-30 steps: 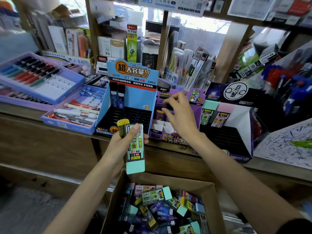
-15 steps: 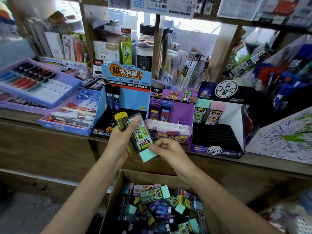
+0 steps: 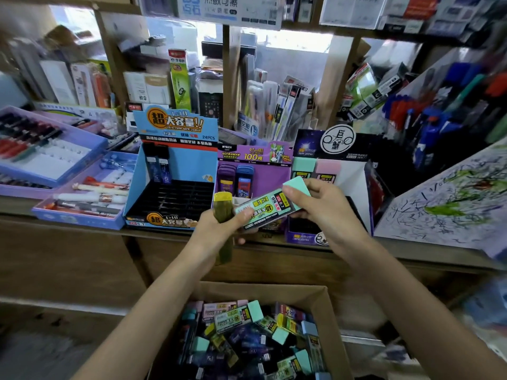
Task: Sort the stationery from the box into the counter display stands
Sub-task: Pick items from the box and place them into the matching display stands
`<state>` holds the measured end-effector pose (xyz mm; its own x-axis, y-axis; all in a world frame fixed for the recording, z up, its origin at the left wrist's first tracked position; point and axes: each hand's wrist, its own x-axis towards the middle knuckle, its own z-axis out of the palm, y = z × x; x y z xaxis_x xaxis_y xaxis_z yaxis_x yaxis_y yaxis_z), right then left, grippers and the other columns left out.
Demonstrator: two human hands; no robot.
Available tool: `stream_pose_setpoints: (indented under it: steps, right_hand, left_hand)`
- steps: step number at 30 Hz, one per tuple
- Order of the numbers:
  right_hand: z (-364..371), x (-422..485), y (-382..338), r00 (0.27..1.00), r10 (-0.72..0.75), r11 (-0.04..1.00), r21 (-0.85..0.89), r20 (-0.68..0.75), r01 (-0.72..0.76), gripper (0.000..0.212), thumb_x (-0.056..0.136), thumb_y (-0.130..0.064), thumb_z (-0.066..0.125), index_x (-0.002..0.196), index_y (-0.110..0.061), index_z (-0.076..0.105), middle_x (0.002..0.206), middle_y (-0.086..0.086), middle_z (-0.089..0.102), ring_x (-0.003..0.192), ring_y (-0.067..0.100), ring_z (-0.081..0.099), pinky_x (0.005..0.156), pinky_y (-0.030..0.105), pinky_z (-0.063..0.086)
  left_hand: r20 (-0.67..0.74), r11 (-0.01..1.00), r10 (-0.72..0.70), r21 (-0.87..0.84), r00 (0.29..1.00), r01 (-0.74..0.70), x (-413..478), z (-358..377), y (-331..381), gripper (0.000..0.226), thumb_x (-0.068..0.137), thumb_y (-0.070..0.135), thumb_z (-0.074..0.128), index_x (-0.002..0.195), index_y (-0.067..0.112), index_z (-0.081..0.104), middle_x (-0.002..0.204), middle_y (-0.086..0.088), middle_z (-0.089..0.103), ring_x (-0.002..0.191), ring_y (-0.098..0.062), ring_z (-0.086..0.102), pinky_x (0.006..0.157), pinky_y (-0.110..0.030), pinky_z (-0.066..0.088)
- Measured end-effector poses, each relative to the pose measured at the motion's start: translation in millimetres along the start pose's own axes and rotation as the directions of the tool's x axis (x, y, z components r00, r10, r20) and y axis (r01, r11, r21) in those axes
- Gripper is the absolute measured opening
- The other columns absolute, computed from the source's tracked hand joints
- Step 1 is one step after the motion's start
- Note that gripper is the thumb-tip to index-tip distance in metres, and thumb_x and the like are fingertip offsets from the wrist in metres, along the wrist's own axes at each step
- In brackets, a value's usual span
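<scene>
My left hand [image 3: 219, 229] grips the yellow-capped case [image 3: 222, 212] and the low end of the mint case [image 3: 267, 208]. My right hand [image 3: 323, 209] pinches its cap, just before the white-walled stand [image 3: 354, 176]. I should loosen the left thumb first, then slot it upright in that stand.

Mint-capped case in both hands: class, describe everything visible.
The mint-capped case is a slim, flat box, seemingly plastic, with a plain mint cap and a printed mint, black and yellow label. It is tilted, cap up-right, before the purple display stand. The right hand pinches its cap end; the left hand holds its lower end.
</scene>
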<state>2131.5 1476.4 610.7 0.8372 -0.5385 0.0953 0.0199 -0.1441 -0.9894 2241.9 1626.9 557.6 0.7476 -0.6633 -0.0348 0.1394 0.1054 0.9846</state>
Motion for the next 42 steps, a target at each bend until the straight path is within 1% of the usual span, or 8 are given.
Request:
stream_pose_setpoints:
  steps: [5,9,13,18,23,35,39,42]
  right_hand:
    - [-27.8,-1.6,-6.1,0.997,-0.071,0.993,-0.095,0.033,0.074,0.011,0.089,-0.012,0.062,0.092,-0.02,0.069,0.088,-0.001,0.074,0.083,0.007,0.068,0.065,0.017,0.054]
    - [-62.1,18.5,-19.2,0.978,-0.19,0.967,-0.19,-0.089,0.171,0.012,0.085,-0.011,0.067,0.089,-0.022,0.069,0.076,-0.009,0.073,0.071,0.002,0.066,0.058,0.015,0.05]
    - [-88.4,48.2,-18.5,0.945,-0.314,0.849,-0.473,-0.094,0.235,0.008,0.083,-0.015,0.07,0.089,-0.019,0.07,0.084,-0.007,0.07,0.076,0.002,0.063,0.069,0.017,0.048]
    - [-83.8,79.6,-2.8,0.927,-0.376,0.702,-0.656,-0.009,0.279,0.017,0.084,-0.014,0.069,0.1,-0.01,0.071,0.092,0.005,0.069,0.082,0.013,0.058,0.074,0.026,0.044]
    - [-76.5,100.9,6.0,0.932,-0.327,0.588,-0.739,0.156,0.33,0.021,0.085,-0.015,0.067,0.104,-0.006,0.069,0.096,0.006,0.067,0.09,0.018,0.058,0.074,0.026,0.039]
    - [-78.6,112.6,2.5,0.955,-0.201,0.63,-0.718,0.218,0.296,0.024,0.084,-0.013,0.068,0.107,-0.004,0.066,0.102,0.012,0.066,0.097,0.023,0.06,0.087,0.035,0.046]
    - [-70.7,110.0,16.4,0.946,-0.246,0.569,-0.759,0.21,0.316,0.026,0.085,-0.016,0.067,0.109,-0.008,0.061,0.103,0.008,0.065,0.096,0.023,0.059,0.076,0.026,0.04]
    - [-60.5,104.4,26.5,0.891,-0.405,0.451,-0.804,0.203,0.388,0.026,0.085,-0.016,0.066,0.105,-0.01,0.051,0.108,0.008,0.061,0.086,0.02,0.053,0.073,0.032,0.041]
  left_hand:
    - [0.045,0.993,-0.002,0.119,0.999,-0.003,3.4,12.4,-4.7,0.03,0.078,0.042,0.063,0.098,0.02,0.066,0.086,0.006,0.075,0.068,-0.013,0.07,0.047,-0.018,0.047]
    - [0.047,0.994,-0.031,0.106,0.998,0.026,8.5,18.8,-6.8,0.056,0.072,0.059,0.061,0.104,0.013,0.063,0.07,0.006,0.055,0.059,-0.009,0.045,0.06,-0.023,0.035]
    - [0.016,0.993,-0.019,-0.12,1.0,0.021,12.2,17.0,-8.8,0.026,0.097,0.025,0.038,0.102,0.014,0.061,0.074,0.002,0.049,0.072,-0.011,0.046,0.073,-0.026,0.034]
    - [-0.003,0.997,-0.006,-0.077,1.0,0.006,19.3,16.0,-11.2,0.027,0.099,0.01,0.03,0.097,0.017,0.056,0.083,0.0,0.053,0.074,-0.005,0.057,0.069,-0.017,0.045]
    - [0.013,0.993,-0.025,-0.113,1.0,0.027,20.6,8.8,-15.8,0.022,0.099,0.011,0.036,0.109,0.019,0.054,0.114,-0.009,0.061,0.11,-0.022,0.057,0.098,-0.04,0.043]
    - [-0.005,0.987,0.146,0.073,0.989,-0.146,20.0,0.7,-22.3,0.016,0.098,0.019,0.046,0.106,0.027,0.058,0.094,0.017,0.07,0.09,0.002,0.065,0.064,-0.009,0.05]
    - [-0.024,0.978,0.183,0.103,0.983,-0.179,17.2,1.5,-20.3,0.016,0.097,0.016,0.048,0.105,0.023,0.06,0.099,0.005,0.068,0.089,0.001,0.065,0.064,-0.009,0.049]
    - [-0.045,0.968,0.223,0.127,0.974,-0.216,15.0,2.0,-16.4,0.015,0.094,0.017,0.053,0.103,0.023,0.063,0.104,-0.004,0.065,0.093,-0.006,0.064,0.068,-0.014,0.052]
